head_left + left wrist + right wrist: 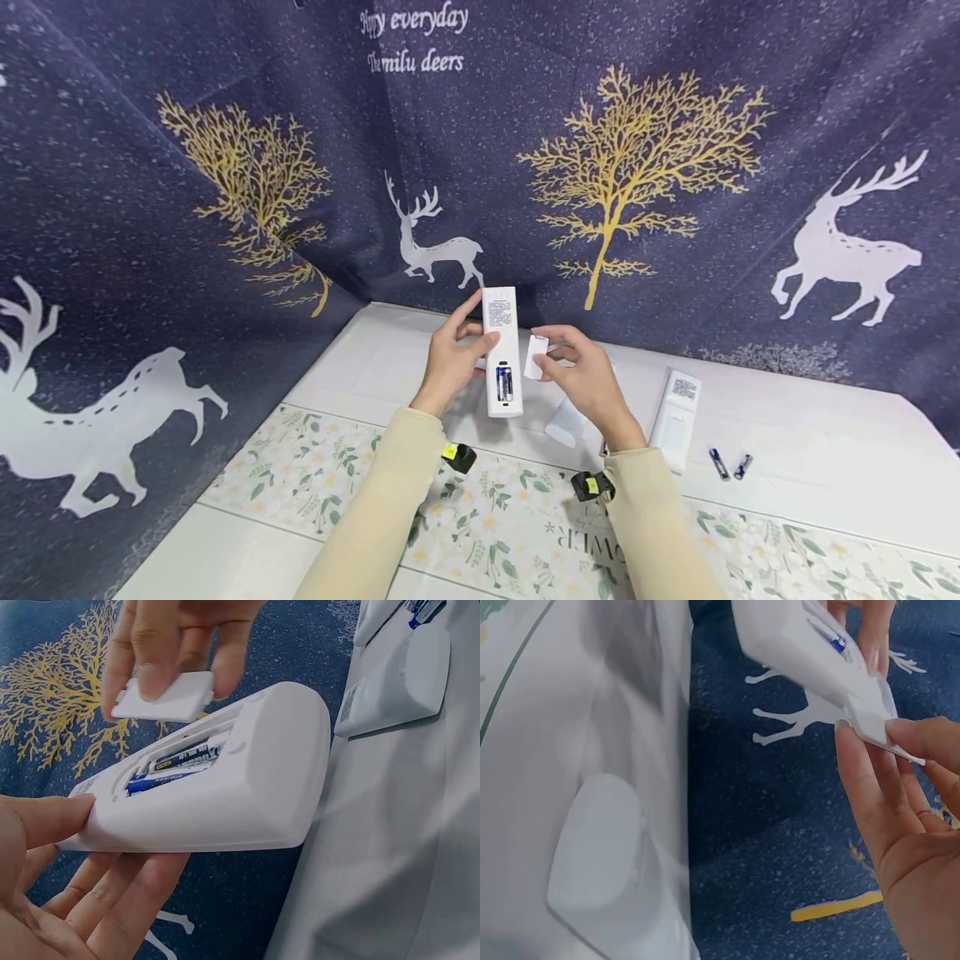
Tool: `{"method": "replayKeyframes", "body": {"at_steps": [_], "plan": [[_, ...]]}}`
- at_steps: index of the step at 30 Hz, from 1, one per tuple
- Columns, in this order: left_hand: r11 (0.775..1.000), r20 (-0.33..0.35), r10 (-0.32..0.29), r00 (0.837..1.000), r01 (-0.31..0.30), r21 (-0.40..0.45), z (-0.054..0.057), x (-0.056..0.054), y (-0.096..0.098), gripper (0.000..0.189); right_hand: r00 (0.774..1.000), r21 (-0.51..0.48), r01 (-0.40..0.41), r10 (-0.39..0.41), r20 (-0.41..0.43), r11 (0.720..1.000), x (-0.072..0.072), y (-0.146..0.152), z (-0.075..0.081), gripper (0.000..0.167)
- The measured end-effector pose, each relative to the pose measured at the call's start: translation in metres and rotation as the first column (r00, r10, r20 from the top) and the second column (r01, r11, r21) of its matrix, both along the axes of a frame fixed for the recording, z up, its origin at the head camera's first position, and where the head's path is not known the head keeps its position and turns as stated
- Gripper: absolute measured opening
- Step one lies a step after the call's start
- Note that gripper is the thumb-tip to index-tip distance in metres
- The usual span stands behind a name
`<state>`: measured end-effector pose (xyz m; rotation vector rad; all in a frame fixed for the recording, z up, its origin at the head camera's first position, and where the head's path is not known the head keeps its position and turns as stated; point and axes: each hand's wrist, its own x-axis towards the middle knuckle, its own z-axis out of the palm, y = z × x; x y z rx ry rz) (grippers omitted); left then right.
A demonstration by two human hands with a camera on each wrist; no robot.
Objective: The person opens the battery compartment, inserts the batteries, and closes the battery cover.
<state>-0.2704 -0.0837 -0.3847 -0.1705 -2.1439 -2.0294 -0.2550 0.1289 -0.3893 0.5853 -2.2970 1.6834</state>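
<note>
Head view: white remote (pixel 507 343), opened, just left of its cover (pixel 534 352).
The remote is gripped by the left hand (pixel 452 357); the cover is pinched by the right hand (pixel 588 375). Left wrist view: two batteries (pixel 184 758) are seated; cover handling is judged in hand; for closing, square alignment would be needed. Right wrist view: the remote is cut off, the batteries mostly hidden.

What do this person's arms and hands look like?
The left sleeve and right sleeve are long and pale beige. At the end of each sits a small black block with a yellow-green patch. The left hand and right hand are bare.
</note>
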Motion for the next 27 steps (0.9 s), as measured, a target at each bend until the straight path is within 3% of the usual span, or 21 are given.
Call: {"method": "replayKeyframes", "body": {"at_steps": [5, 13, 27], "plan": [[1.000, -0.002, -0.007, 1.000, 0.007, -0.006, 0.000, 0.001, -0.001, 0.072, 0.998, -0.014, -0.055, 0.055, 0.005, 0.998, 0.005, -0.006, 0.007, 0.036], [1.000, -0.004, -0.005, 1.000, 0.005, -0.015, 0.000, 0.001, -0.001, 0.071, 0.996, 0.063, -0.085, 0.085, 0.008, 0.994, 0.009, -0.010, 0.011, 0.026], [1.000, -0.015, -0.014, 1.000, 0.014, -0.006, -0.001, 0.000, -0.004, 0.071, 0.985, 0.107, -0.169, 0.164, 0.059, 0.980, 0.017, -0.021, 0.013, 0.018]]}}
